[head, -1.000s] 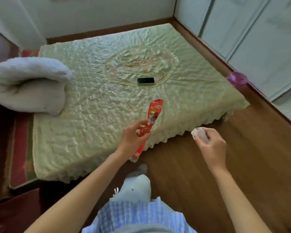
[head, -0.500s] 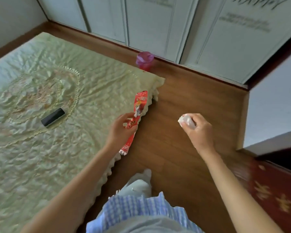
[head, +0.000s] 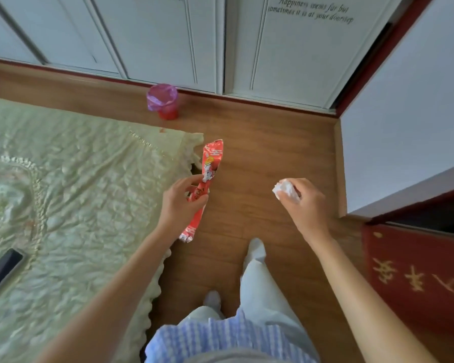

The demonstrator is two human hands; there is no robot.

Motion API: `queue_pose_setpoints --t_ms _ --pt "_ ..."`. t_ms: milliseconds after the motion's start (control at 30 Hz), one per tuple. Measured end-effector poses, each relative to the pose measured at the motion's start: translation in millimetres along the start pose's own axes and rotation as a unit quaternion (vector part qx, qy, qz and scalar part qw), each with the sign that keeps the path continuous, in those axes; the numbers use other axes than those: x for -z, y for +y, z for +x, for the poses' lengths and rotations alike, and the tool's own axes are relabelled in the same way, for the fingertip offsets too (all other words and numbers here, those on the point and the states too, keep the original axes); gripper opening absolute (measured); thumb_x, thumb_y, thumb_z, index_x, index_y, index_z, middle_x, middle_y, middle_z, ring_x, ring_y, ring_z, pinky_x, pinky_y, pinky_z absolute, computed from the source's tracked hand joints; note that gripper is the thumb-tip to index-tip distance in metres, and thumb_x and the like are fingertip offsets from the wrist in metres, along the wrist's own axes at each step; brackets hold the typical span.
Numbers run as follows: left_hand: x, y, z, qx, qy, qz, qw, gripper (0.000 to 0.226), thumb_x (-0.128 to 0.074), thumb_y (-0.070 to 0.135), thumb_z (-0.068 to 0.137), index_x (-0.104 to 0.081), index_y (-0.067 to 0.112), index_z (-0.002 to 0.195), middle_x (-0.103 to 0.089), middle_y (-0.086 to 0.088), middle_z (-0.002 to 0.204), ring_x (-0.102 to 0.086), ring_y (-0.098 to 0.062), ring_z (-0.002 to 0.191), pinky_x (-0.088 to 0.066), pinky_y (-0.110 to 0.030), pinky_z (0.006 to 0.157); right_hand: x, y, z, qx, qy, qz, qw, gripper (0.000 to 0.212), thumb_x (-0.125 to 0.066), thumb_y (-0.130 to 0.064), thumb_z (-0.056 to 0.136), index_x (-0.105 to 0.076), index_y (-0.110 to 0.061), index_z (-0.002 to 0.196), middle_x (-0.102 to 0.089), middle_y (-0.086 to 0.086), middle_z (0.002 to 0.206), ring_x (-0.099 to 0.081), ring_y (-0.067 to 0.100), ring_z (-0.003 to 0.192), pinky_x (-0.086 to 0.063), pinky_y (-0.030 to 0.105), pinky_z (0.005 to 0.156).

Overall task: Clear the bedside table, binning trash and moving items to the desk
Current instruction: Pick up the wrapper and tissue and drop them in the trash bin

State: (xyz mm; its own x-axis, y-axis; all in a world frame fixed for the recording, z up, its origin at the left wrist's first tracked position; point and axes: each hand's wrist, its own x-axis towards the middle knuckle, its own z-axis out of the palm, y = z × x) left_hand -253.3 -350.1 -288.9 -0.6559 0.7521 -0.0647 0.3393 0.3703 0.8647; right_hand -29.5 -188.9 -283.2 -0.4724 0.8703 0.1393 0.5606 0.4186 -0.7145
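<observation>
My left hand (head: 180, 203) grips a long red snack wrapper (head: 207, 176) around its middle, held over the wooden floor beside the bed's corner. My right hand (head: 303, 203) is closed around a crumpled white tissue (head: 285, 189) that sticks out past my fingers. A small red bin (head: 164, 102) lined with a purple bag stands on the floor ahead, against the white wardrobe doors, well beyond both hands. The bedside table and the desk are out of view.
A bed with a pale green quilted cover (head: 71, 195) fills the left, with a black phone (head: 0, 271) lying on it. White wardrobe doors (head: 168, 40) close the far side. A wall corner (head: 404, 127) and a red mat (head: 414, 279) are on the right. Wooden floor (head: 260, 142) runs between.
My view has swung right, from the bed toward the wardrobe and the bin. Both hands keep their hold on the wrapper and the tissue, and the bin is now nearer and more central.
</observation>
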Motion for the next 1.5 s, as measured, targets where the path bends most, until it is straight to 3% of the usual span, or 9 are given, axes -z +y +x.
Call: queue_pose_setpoints --t_ms 233,433,767,1033,1233,1500 --pt "-51.2 39.8 122.8 0.010 0.024 0.006 1.000 0.041 -0.073 0.014 0.077 -0.063 0.025 0.115 -0.063 0.012 0.103 -0.057 0.009 0.090 -0.052 -0.023 0.077 1.0 34.5 140.3 0.008 -0.012 0.047 0.999 0.016 -0.070 -0.021 0.082 -0.069 -0.017 0.097 -0.065 -0.011 0.092 -0.060 0.005 0.084 -0.053 0.031 0.077" --pt "-90.2 75.4 210.1 0.035 0.054 0.009 0.998 0.044 -0.072 0.018 0.078 -0.061 0.023 0.120 -0.063 0.012 0.108 -0.058 0.005 0.093 -0.050 -0.019 0.076 7.6 54.2 253.1 0.030 -0.051 0.052 0.997 0.016 -0.071 -0.020 0.081 -0.070 -0.016 0.096 -0.064 -0.012 0.091 -0.057 0.000 0.083 -0.046 0.017 0.073" --pt "-101.2 70.0 338.1 0.098 0.085 0.024 0.991 0.044 -0.072 0.017 0.079 -0.059 0.024 0.121 -0.062 0.009 0.109 -0.059 -0.001 0.093 -0.047 -0.016 0.074 -32.3 68.7 405.3 0.054 -0.109 0.033 0.992 0.021 -0.070 -0.023 0.083 -0.069 -0.015 0.103 -0.065 -0.009 0.095 -0.061 0.005 0.084 -0.053 0.027 0.076" --pt "-79.3 55.0 481.9 0.112 0.108 0.015 0.988 0.048 -0.072 0.013 0.079 -0.058 0.020 0.124 -0.063 0.005 0.112 -0.057 0.006 0.087 -0.044 -0.004 0.065 -99.4 36.4 549.7 0.074 -0.141 0.039 0.986 0.021 -0.069 -0.025 0.083 -0.068 -0.018 0.103 -0.066 -0.008 0.096 -0.063 0.008 0.084 -0.056 0.032 0.075" --pt "-51.2 56.3 575.9 0.122 0.135 0.020 0.983 0.048 -0.073 0.013 0.077 -0.059 0.018 0.123 -0.062 0.007 0.108 -0.059 -0.003 0.091 -0.048 -0.016 0.077 -142.5 3.5 648.2 0.096 -0.167 0.041 0.980 0.020 -0.069 -0.027 0.084 -0.069 -0.018 0.102 -0.067 -0.006 0.095 -0.062 0.007 0.083 -0.055 0.028 0.072" --pt "-37.3 41.4 670.1 0.168 0.184 -0.013 0.968 0.047 -0.073 0.010 0.077 -0.059 0.017 0.122 -0.063 0.006 0.108 -0.057 0.004 0.089 -0.044 -0.011 0.076 -208.4 -28.5 771.4 0.143 -0.238 0.032 0.960 0.020 -0.071 -0.021 0.084 -0.069 -0.013 0.102 -0.060 -0.008 0.089 -0.059 0.010 0.078 -0.050 0.019 0.066"
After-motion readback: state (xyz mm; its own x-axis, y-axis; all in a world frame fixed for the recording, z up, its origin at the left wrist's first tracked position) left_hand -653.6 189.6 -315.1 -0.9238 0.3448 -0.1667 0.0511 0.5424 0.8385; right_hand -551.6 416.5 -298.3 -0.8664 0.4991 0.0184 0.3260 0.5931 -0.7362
